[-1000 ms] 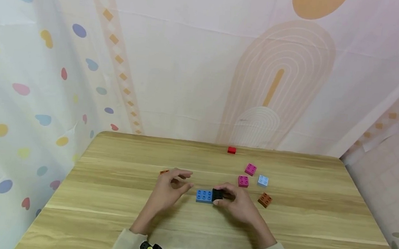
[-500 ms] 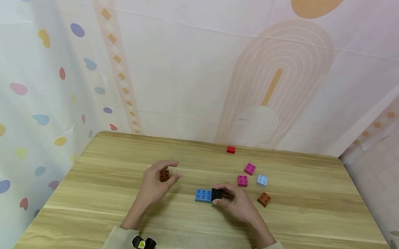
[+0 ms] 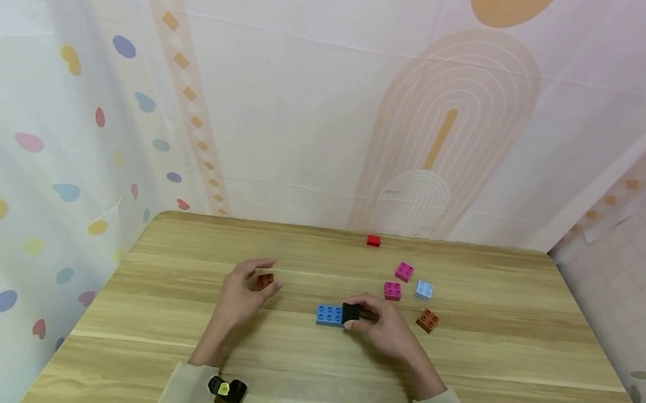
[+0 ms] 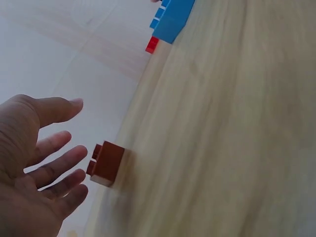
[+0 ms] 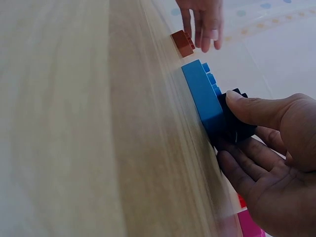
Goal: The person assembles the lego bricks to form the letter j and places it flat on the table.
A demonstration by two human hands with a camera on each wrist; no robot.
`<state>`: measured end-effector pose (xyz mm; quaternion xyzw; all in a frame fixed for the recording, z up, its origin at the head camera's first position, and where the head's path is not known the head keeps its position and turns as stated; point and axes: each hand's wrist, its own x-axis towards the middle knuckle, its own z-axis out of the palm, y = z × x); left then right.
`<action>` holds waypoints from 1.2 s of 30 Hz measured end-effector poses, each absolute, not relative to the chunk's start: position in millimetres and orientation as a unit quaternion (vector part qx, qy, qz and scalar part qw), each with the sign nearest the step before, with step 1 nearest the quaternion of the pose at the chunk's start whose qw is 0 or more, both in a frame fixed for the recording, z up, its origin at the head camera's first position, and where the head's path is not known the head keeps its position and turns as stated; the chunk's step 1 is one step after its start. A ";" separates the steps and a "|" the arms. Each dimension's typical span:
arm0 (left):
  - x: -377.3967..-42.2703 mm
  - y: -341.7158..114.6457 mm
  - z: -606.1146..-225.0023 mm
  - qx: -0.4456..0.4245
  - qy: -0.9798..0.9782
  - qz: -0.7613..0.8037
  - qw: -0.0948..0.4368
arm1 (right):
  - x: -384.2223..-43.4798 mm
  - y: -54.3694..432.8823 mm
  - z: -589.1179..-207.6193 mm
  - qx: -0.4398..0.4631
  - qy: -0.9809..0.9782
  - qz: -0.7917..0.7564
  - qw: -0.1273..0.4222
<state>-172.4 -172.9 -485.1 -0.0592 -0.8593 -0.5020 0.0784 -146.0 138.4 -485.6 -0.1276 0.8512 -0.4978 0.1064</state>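
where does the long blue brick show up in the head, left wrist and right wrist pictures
Head: the long blue brick is below centre, slightly right.
Left wrist: top edge, near the middle, cut off.
Right wrist: just right of centre.
Shared landmark: the brown brick by the left hand.

Wooden tabletop (image 3: 485, 379), pale patterned curtain (image 3: 295, 117) behind
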 end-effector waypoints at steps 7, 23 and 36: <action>-174.4 -176.4 -494.4 -0.025 -0.863 -0.503 0.038 | -145.4 139.6 -486.9 -0.127 0.853 -0.495 0.108; -175.0 -177.3 -495.3 -0.031 -0.888 -0.458 0.032 | -146.1 139.6 -486.0 -0.129 0.852 -0.497 0.106; -172.4 -171.7 -494.6 -0.036 -0.876 -0.480 0.031 | -146.4 139.3 -486.8 -0.130 0.853 -0.495 0.103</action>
